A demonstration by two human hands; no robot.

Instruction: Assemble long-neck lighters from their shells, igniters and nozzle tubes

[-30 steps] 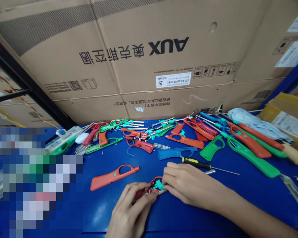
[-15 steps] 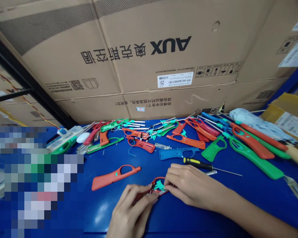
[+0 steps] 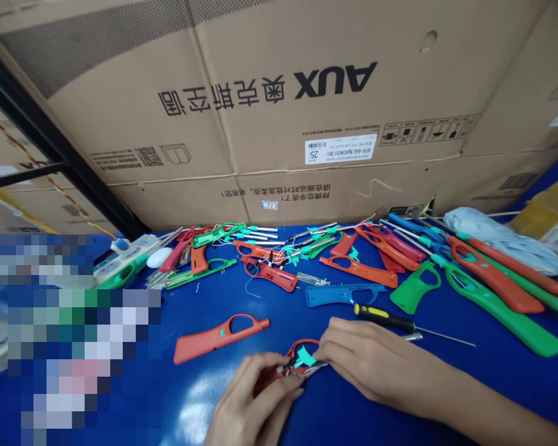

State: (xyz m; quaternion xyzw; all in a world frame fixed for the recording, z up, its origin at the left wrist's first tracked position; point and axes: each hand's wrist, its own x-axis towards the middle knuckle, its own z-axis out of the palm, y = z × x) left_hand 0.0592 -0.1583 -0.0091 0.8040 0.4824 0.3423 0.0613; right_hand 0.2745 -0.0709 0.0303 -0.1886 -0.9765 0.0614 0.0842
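Observation:
My left hand [image 3: 253, 399] and my right hand [image 3: 372, 359] both grip a red plastic lighter shell [image 3: 302, 359] at the front of the blue table. A teal clip [image 3: 307, 356] sits in it, and my fingers hide much of the shell. Left of my hands lies an empty orange-red lighter shell [image 3: 221, 339]. A yellow-and-black screwdriver [image 3: 384, 318] lies just beyond my right hand, apart from it, with its thin shaft pointing right. A blue lighter shell [image 3: 344, 295] lies beyond that.
Several red, orange, green and blue lighter parts with metal rods and wires [image 3: 279, 248] are spread across the blue table [image 3: 279, 402]. Large AUX cardboard cartons [image 3: 279, 105] stand behind it. A power strip [image 3: 121, 266] lies at the back left. A pixelated patch covers the left side.
The whole scene has shifted slightly right and down in view as my head moved. Both hands stay on the red shell, and no other object has visibly moved.

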